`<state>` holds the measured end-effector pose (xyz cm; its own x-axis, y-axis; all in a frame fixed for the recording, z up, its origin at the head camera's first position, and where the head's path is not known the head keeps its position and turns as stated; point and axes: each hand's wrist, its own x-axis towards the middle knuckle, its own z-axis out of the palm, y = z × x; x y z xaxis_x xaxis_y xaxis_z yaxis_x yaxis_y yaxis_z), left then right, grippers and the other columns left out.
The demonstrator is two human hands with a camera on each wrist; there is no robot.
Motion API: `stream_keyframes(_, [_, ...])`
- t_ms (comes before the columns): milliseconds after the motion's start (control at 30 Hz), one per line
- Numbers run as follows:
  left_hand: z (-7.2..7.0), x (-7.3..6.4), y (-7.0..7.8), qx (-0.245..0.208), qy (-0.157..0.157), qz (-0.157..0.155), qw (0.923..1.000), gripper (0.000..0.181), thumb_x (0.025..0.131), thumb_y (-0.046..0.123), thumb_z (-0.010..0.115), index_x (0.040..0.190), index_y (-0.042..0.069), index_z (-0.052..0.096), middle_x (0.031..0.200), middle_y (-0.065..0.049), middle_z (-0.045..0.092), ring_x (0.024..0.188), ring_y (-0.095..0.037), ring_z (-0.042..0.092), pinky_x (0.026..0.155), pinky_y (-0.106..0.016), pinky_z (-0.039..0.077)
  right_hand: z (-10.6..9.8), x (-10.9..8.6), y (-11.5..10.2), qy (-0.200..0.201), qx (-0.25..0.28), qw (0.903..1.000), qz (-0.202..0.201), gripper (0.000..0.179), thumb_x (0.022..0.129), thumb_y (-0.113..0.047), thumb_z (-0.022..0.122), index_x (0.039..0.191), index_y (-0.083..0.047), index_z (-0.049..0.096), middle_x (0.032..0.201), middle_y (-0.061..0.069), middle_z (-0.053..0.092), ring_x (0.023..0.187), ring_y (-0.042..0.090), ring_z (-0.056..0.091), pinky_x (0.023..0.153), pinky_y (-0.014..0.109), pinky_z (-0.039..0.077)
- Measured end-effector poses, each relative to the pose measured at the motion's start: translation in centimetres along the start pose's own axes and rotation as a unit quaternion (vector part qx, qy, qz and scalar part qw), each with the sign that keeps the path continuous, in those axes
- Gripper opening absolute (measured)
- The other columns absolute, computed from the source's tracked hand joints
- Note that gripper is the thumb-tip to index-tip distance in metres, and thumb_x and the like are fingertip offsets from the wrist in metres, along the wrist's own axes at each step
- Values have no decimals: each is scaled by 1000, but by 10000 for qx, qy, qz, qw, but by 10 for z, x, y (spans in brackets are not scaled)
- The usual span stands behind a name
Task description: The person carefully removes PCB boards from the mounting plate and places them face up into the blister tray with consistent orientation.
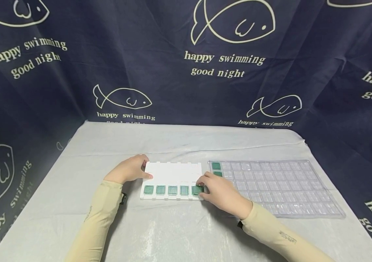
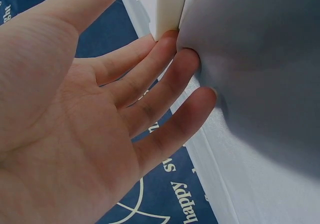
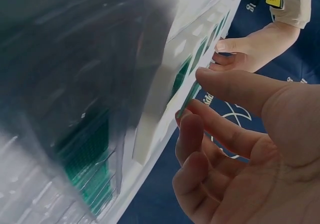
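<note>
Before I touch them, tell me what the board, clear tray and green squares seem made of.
Board: probably matte plastic; evenly white, neatly notched edges. Tray: likely glossy clear plastic; see-through cells, bright glints. Squares: perhaps circuit-board laminate, finish unclear; thin, with fine grids.

A table (image 1: 169,233) covered in pale grey cloth fills the lower half of the head view, narrowing from the bottom of the frame to a back edge just above mid-height, with faint creases running across its far part. On it rests a white board (image 1: 172,173), just below the centre of the frame, and to the right of that, reaching toward the lower right, a clear tray (image 1: 287,186) divided into a grid of compartments, its upper left corner near the board.
</note>
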<state>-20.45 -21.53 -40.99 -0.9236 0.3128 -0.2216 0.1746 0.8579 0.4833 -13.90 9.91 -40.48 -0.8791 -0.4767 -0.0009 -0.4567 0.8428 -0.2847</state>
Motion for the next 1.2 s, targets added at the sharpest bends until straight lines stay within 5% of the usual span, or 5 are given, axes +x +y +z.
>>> stream_keyframes(900, [2,2,-5,-44,-37,-64,10000,50,83,27,83,120,3,59,114,-9,67,104,-23,60,100,-47,50,0,-25,20,96,209,9991,342,26,81,-16,84,104,-14,73,95,-4,64,73,7,49,59,23,43])
stream_keyframes(1200, [1,1,-3,17,-1,10,10000,50,82,28,83,118,3,59,113,-10,67,101,-23,59,97,-45,50,-2,-30,30,186,193,9992,309,26,81,-17,84,103,-16,72,102,-4,67,88,13,65,72,36,57])
